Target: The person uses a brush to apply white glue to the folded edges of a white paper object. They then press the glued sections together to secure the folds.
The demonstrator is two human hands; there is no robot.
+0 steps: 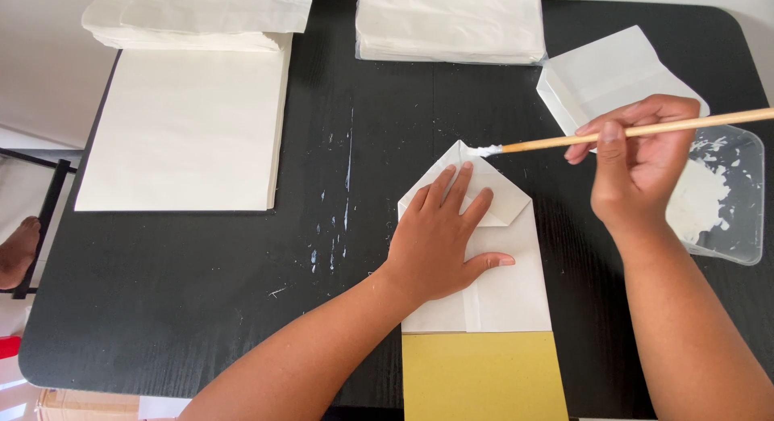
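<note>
My left hand (442, 237) lies flat, fingers spread, on a folded white paper bag (508, 284) in the middle of the black table (201, 308). The bag's top is folded into a pointed flap. My right hand (637, 167) holds a thin wooden stick (645, 132) whose white, paste-covered tip touches the flap's upper left edge. Under the bag's near end lies a yellow card sheet (484, 377).
A clear plastic tray (721, 199) with white paste sits at the right edge. Another folded white bag (601, 70) lies behind my right hand. Stacks of white paper stand at the back (451, 22) and back left (189, 123). White paste streaks mark the table.
</note>
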